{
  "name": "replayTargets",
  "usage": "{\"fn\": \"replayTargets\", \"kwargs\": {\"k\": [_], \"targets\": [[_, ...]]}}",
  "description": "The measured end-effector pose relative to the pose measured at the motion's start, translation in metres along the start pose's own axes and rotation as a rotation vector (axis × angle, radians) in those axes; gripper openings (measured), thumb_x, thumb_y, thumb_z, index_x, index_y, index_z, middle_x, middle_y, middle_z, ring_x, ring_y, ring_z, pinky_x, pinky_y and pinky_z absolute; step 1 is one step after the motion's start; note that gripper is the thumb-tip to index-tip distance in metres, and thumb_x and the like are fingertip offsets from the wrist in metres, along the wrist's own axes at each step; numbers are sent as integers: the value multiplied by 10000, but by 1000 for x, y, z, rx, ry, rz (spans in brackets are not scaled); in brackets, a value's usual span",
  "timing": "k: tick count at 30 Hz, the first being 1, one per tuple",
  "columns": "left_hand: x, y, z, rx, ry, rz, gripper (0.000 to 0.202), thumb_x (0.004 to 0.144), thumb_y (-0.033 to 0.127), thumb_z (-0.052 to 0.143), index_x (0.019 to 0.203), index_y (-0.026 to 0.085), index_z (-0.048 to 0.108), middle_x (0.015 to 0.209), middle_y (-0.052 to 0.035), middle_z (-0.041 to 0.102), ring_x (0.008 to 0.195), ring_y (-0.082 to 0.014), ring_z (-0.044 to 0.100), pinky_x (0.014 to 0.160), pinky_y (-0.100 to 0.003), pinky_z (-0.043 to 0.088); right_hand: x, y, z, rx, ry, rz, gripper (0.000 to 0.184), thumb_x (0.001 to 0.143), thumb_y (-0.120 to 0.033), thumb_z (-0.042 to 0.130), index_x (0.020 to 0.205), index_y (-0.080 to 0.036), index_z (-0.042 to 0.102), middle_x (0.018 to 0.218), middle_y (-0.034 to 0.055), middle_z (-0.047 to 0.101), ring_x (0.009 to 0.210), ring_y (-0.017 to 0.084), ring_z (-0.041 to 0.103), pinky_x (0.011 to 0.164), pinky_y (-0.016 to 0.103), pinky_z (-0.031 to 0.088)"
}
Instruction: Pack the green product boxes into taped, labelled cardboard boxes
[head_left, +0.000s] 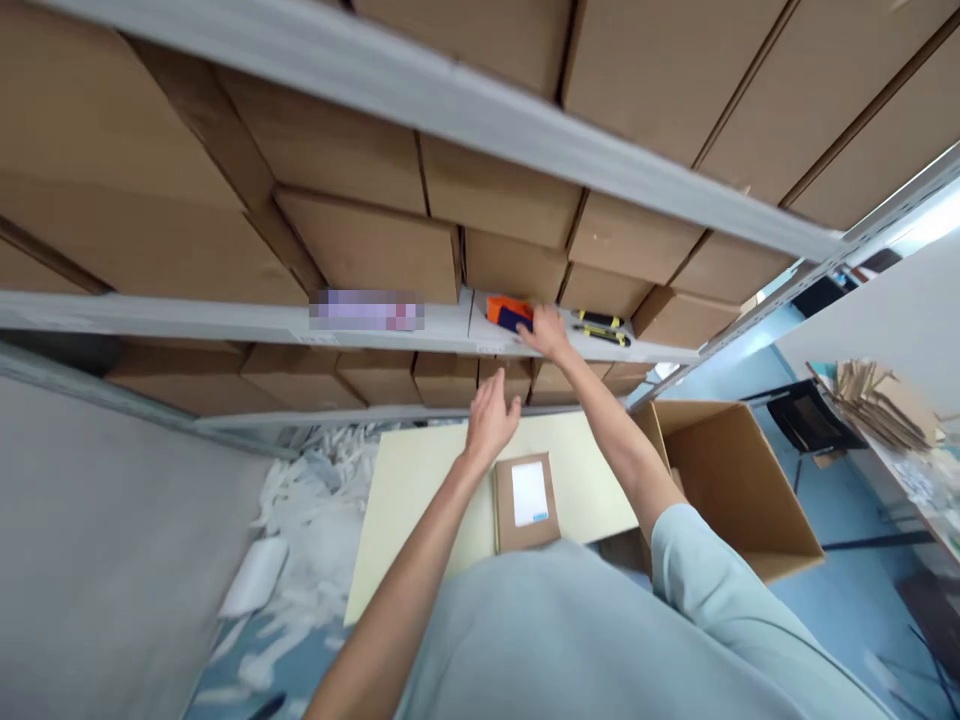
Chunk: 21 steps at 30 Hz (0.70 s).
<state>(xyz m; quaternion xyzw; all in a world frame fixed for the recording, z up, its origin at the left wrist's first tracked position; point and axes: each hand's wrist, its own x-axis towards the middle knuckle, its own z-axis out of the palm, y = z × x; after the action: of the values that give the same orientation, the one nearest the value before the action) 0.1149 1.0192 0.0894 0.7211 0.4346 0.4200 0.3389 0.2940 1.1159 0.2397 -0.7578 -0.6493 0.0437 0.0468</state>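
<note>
Right hand [549, 333] is at the right end of the orange-blue item [508, 312] on the shelf [448, 323], left of two black-yellow tools [604, 336]; can't tell whether the fingers are closed on it. Left hand [491, 418] is open, empty, beyond the labelled parcel [505, 510] on the near table [416, 490].

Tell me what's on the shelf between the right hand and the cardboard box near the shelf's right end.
In the head view, two slim black-and-yellow tools, probably box cutters, lie between the right hand and that cardboard box.
</note>
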Motion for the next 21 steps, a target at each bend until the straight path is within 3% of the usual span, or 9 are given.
{"fn": "replayTargets", "kwargs": {"k": [2,4,7,10,12,14,17,21], "targets": [[-54,-33,3,-29,-18,-157,738,1025,428,640,1675,100,518,1692,-264,582,1624,-432,514,1396,-629,362,-30,33,30,161,221,-57,629,1177,-500,477,1645,-81,482,1659,288,557,1618,407,483,1354,632,389],[-119,-60,8,-48,-56,-390,806,1006,537,689,1669,109,523,1707,-276,561,1633,-452,501,1392,-640,363,-85,72,73,322,312,-52,687,1186,-636,388,1676,-161,468,1672,245,556,1626,388,482,1354,642,391],[-211,-75,17,-91,-150,-745,902,947,657,768,1660,157,530,1714,-277,553,1614,-461,526,1367,-654,394,-204,119,143,547,188,151,806,1147,-781,357,1663,-180,509,1649,233,598,1590,371,540,1352,611,411],[-268,-68,30,-164,-217,-950,942,934,702,793,1672,191,508,1724,-274,543,1610,-434,542,1349,-628,428,-324,136,197,712,-76,487,927,1084,-862,434,1639,-130,557,1660,265,608,1567,379,582,1339,576,443],[-285,-63,39,-200,-245,-1006,984,935,721,798,1701,200,467,1752,-278,505,1628,-421,525,1337,-602,453,-379,133,219,798,-252,691,960,1061,-861,493,1646,-104,559,1689,271,588,1570,379,592,1334,547,456],[-290,-63,46,-218,-262,-1031,1047,919,751,809,1732,216,423,1787,-273,456,1649,-416,500,1334,-586,463,-410,128,232,894,-388,830,932,1064,-826,525,1650,-102,568,1702,252,589,1566,358,607,1331,507,462],[-288,-65,51,-249,-255,-1062,1083,902,790,810,1747,249,404,1812,-248,431,1670,-395,476,1344,-559,451,-422,121,241,1040,-529,890,853,1092,-771,524,1630,-115,607,1690,209,618,1585,321,593,1361,460,423],[-284,-63,60,-287,-300,-1086,946,931,777,780,1687,294,479,1745,-182,554,1610,-347,560,1309,-529,500,-415,112,240,1188,-653,874,801,1107,-777,507,1634,-183,618,1705,127,623,1656,285,507,1418,436,331]]}}
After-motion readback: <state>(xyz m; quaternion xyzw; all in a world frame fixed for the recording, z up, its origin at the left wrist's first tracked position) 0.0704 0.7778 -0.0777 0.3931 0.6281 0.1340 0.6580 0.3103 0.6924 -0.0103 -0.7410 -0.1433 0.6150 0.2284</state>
